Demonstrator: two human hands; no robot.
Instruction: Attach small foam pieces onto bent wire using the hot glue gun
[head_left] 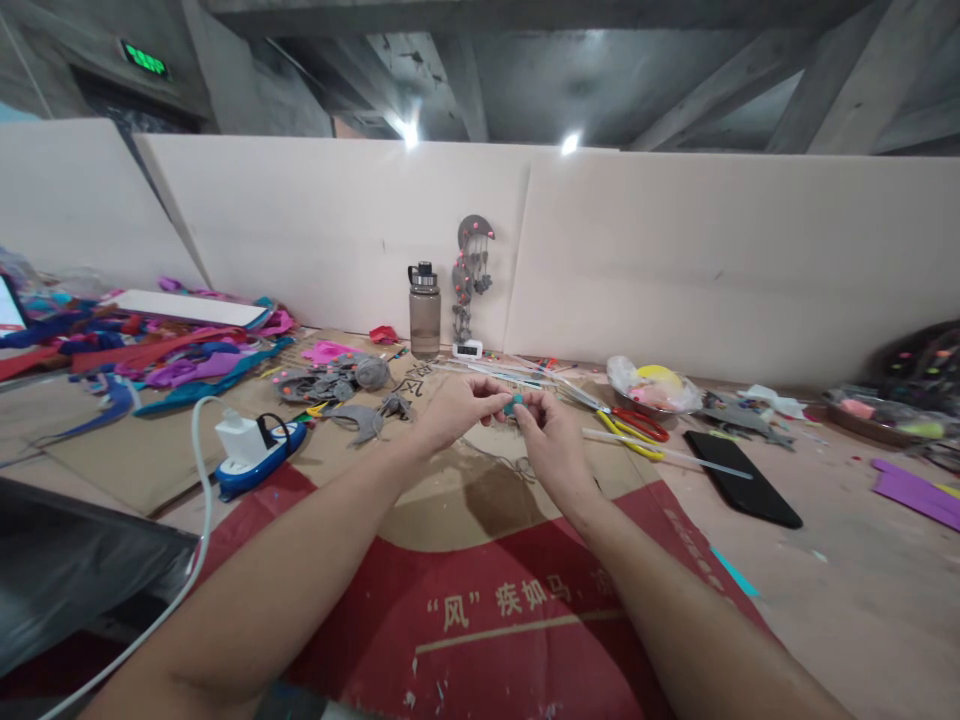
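Observation:
Both hands meet over the cardboard sheet (450,515), fingertips pinched together. Between them is a small teal piece (514,404), soft-looking, its exact kind too small to make out. My left hand (469,405) grips it from the left, and my right hand (551,430) holds its other side with thumb and fingers. Grey string (517,467) lies loosely on the cardboard beneath the hands. Left of my left hand are a grey crescent-shaped felt piece (361,422) and a heap of grey pieces with pink dots (322,380).
Scissors with red handles (641,424) and yellow-handled ones (630,440) lie right, near a black phone (742,480). A water bottle (425,315) stands at the back beside a hanging moon ornament (472,260). At left are a power strip (262,465) and coloured fabric strips (187,350).

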